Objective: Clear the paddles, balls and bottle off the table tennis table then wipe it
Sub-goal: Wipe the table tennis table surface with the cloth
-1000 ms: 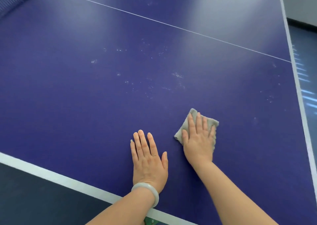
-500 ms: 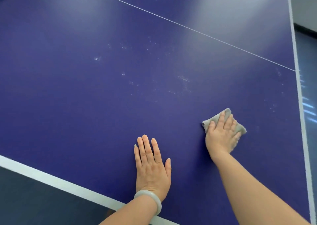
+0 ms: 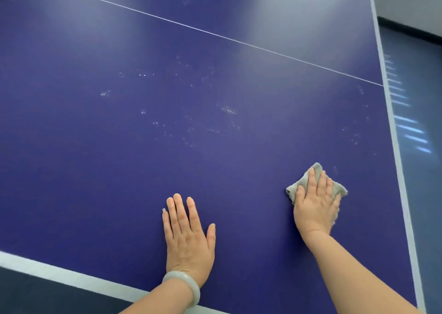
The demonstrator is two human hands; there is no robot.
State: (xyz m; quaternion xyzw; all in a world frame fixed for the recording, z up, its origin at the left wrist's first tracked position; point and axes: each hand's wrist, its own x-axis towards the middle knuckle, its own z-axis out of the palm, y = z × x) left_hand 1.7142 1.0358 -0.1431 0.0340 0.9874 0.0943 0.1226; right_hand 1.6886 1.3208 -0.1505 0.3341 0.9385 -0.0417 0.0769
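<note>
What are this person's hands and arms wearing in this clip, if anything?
The left hand has a smooth, pale whitish-green bangle round its wrist. The right hand wears nothing. No sleeves, gloves or rings show.

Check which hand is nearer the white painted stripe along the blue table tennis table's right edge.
Right. The right hand, pressing a crumpled grey cloth, sits a short way left of the stripe; the left hand lies flat farther left.
</note>
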